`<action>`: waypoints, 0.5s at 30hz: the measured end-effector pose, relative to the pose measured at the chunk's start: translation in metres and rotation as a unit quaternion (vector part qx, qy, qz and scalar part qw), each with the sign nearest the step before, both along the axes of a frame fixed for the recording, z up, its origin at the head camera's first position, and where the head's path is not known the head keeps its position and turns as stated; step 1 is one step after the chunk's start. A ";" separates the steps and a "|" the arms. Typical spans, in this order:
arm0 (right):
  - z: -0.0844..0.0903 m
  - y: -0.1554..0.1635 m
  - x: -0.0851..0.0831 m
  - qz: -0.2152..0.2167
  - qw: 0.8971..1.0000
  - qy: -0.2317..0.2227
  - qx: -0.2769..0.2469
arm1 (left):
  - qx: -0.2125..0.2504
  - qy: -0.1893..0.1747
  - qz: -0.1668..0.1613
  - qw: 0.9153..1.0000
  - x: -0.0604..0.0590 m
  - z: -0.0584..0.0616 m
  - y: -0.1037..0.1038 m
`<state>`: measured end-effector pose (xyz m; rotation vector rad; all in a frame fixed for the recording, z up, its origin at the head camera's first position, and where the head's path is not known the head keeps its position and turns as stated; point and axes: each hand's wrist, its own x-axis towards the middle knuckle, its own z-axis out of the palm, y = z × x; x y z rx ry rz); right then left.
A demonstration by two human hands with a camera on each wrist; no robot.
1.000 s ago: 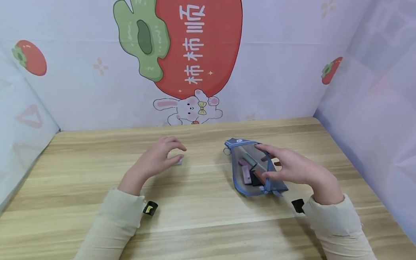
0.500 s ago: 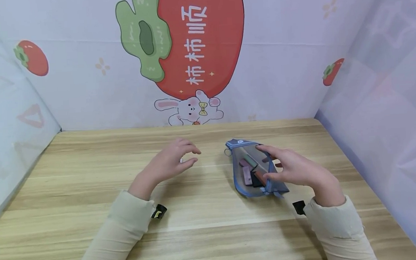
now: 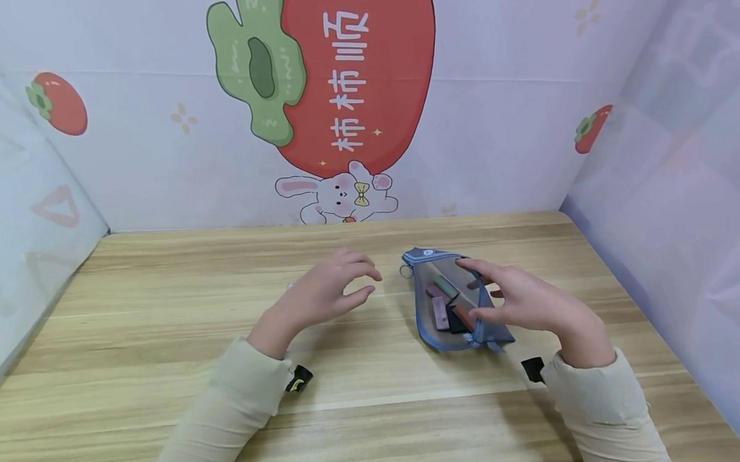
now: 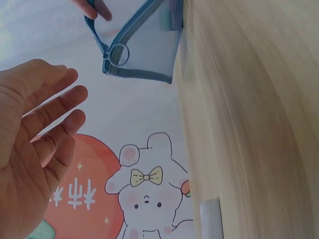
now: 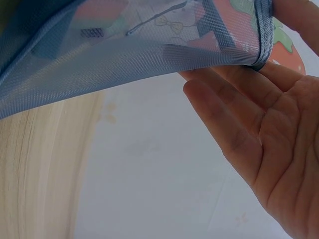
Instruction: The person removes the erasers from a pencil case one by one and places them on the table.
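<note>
On the table (image 3: 382,428) rests a see-through, blue-edged mesh pouch (image 3: 446,300)

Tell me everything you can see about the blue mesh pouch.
The blue mesh pouch lies on the wooden table, right of centre in the head view. It looks like sheer netting with blue trim, a ring at its far left corner and a small pale mark nearby. Through it show a purple block, a green piece, a reddish-brown piece and something black. Its right-hand edge stands raised; its mouth seems open. The right hand holds that edge; the left hand is apart.
</note>
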<state>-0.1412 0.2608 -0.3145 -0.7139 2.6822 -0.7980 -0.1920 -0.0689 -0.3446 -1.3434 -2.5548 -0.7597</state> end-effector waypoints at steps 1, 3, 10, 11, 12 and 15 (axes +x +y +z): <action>0.000 0.000 0.000 -0.001 1.000 0.001 -0.001 | 0.002 0.001 -0.005 1.000 0.000 -0.001 0.002; 0.000 0.000 0.000 -0.001 1.000 0.003 -0.001 | 0.004 0.003 -0.016 1.000 0.000 -0.002 0.005; 0.001 -0.001 0.002 0.000 1.000 0.005 0.002 | -0.009 -0.010 -0.037 0.999 0.000 -0.004 0.016; 0.001 -0.002 0.002 0.000 1.000 0.005 0.002 | -0.010 -0.014 -0.040 0.999 0.000 -0.004 0.018; 0.001 -0.002 0.002 0.000 1.000 0.004 0.002 | -0.012 -0.018 -0.042 0.999 0.000 -0.004 0.020; 0.001 -0.002 0.002 0.001 1.000 0.003 0.001 | -0.012 -0.027 -0.051 0.998 0.000 -0.005 0.024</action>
